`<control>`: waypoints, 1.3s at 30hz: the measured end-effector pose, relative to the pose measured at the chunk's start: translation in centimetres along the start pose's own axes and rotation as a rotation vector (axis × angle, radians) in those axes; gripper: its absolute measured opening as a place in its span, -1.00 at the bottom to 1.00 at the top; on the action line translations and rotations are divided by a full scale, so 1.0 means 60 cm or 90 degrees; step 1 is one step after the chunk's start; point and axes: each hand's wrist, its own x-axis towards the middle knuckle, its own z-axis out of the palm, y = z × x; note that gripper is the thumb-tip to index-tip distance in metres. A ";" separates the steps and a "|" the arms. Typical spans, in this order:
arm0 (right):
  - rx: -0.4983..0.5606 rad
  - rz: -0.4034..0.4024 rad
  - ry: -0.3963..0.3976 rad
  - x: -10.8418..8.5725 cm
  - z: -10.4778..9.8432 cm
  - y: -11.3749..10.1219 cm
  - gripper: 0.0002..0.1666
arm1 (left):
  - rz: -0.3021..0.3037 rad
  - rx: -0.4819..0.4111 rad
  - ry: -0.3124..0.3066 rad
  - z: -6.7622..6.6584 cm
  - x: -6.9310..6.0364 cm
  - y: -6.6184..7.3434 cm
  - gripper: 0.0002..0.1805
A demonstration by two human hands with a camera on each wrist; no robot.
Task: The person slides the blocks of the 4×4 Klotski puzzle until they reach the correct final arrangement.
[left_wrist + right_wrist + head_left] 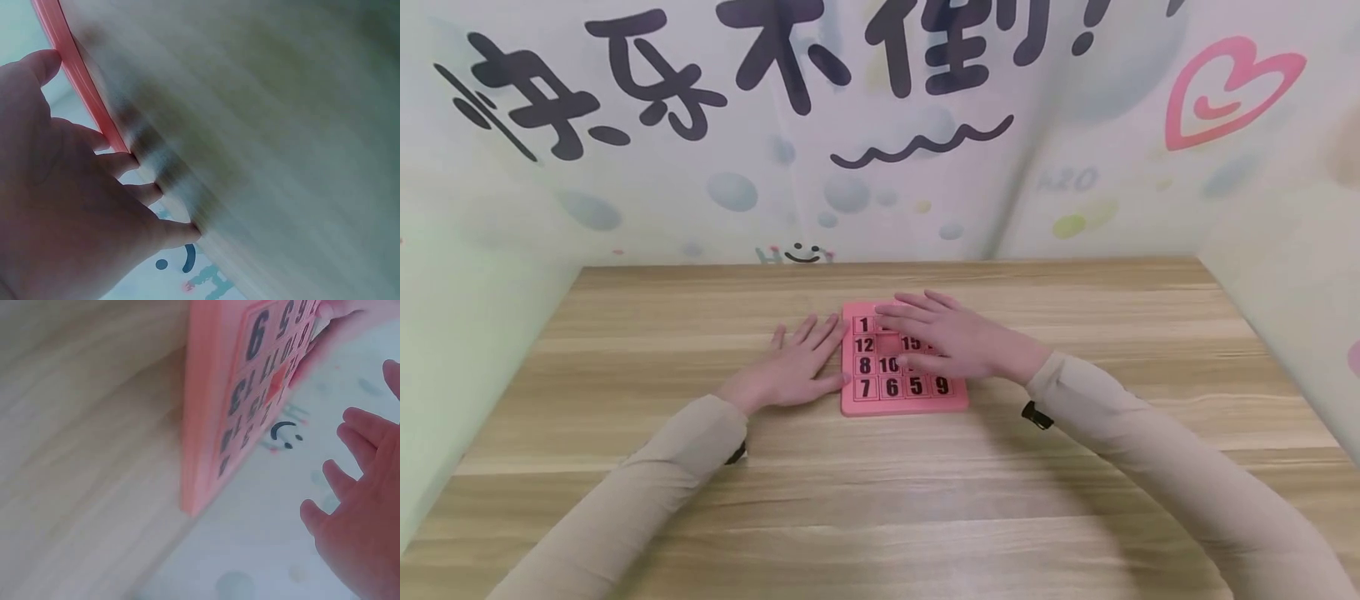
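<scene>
A pink sliding number puzzle (904,407) lies flat on the wooden table, with black numbers on its square tiles. One gap shows in its second row, right of tile 12. My left hand (790,371) rests at the puzzle's left side, fingers spread; in the left wrist view its thumb and index finger touch the pink edge (81,81). Over the upper right tiles hovers my right hand (962,340), its fingers extended and hiding several numbers. The right wrist view shows this hand (365,494) apart from the puzzle's face (240,419).
The wood-grain table (820,517) runs back to a white wall (910,200) printed with dark characters, bubbles and a pink heart. Pale side walls stand left and right. A small black strap piece (1037,415) shows under the right sleeve.
</scene>
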 end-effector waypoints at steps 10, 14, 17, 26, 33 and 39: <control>-0.016 0.033 -0.019 -0.045 0.025 0.024 -0.33 | -0.004 -0.005 -0.008 0.002 0.005 0.005 -0.12; -0.015 0.036 -0.026 -0.057 0.029 0.028 -0.35 | -0.005 -0.005 -0.010 0.001 0.005 0.005 -0.12; -0.015 0.041 -0.034 -0.064 0.032 0.030 -0.37 | -0.003 -0.007 -0.009 0.001 0.004 0.004 -0.12; -0.016 0.035 -0.031 -0.076 0.034 0.033 -0.38 | -0.003 -0.003 -0.001 0.001 0.002 0.002 -0.12; -0.006 0.044 -0.024 -0.071 0.040 0.034 -0.34 | -0.007 -0.006 -0.004 0.001 0.002 0.002 -0.12; -0.003 0.054 -0.029 -0.066 0.041 0.033 -0.33 | -0.010 -0.010 -0.009 0.000 0.001 0.003 -0.12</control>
